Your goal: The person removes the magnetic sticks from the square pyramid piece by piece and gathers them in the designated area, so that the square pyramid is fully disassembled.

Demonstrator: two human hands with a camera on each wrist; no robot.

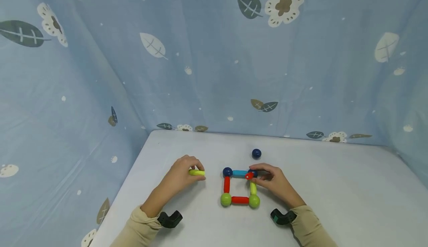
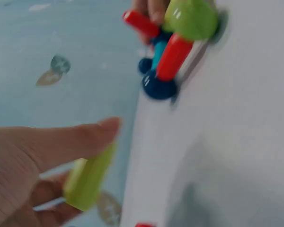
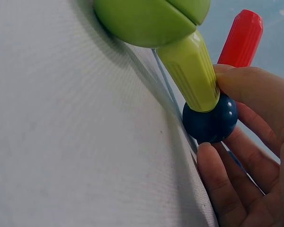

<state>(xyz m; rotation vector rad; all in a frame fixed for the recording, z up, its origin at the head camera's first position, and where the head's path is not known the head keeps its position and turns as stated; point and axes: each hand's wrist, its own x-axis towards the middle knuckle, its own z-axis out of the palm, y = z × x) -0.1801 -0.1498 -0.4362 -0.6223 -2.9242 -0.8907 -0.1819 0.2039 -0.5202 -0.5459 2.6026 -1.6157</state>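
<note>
My left hand pinches a yellow-green magnetic rod between thumb and fingers, raised left of a square frame. That frame has a dark blue ball and a light blue rod on its far side. Green balls form the near corners, with a red rod joining them. Another red rod runs up the left side and a yellow rod up the right. At the far right corner, my right hand grips a dark blue ball, from which a red rod sticks up.
A loose dark blue ball lies behind the frame on the white table. Blue patterned cloth hangs along the table's back and left edges. A bit of a red piece shows at the bottom of the left wrist view.
</note>
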